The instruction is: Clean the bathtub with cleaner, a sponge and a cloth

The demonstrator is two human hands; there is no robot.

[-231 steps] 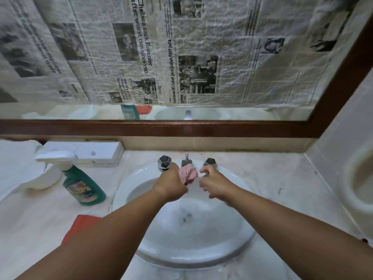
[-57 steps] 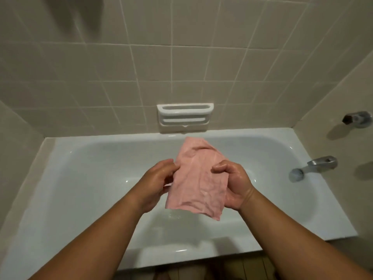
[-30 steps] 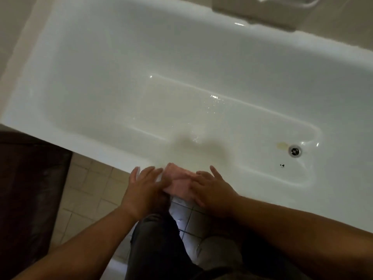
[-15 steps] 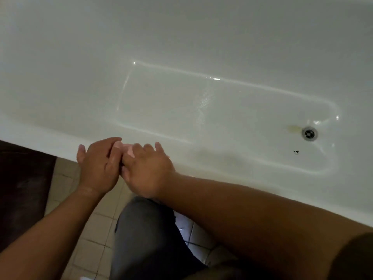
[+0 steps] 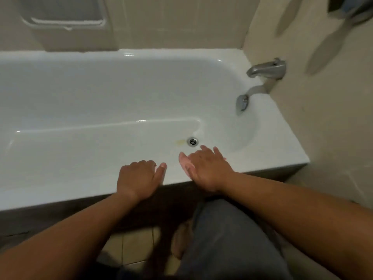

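Two grips on bathtub rim (image 5: 270, 158) | right grip (image 5: 207, 168) spread flat, pressing cloth (image 5: 184, 162) | left grip (image 5: 137, 176) curled, empty, beside cloth

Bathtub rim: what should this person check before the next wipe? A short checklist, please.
1. Cloth under right hand: ok, pressed flat on the rim.
2. Left hand steadying on rim: ok.
3. Cloth damp enough: cannot tell.
4. Tub floor clean: not ok, yellowish stain beside drain.
5. Cleaner and sponge within reach: cannot tell, neither is in view.
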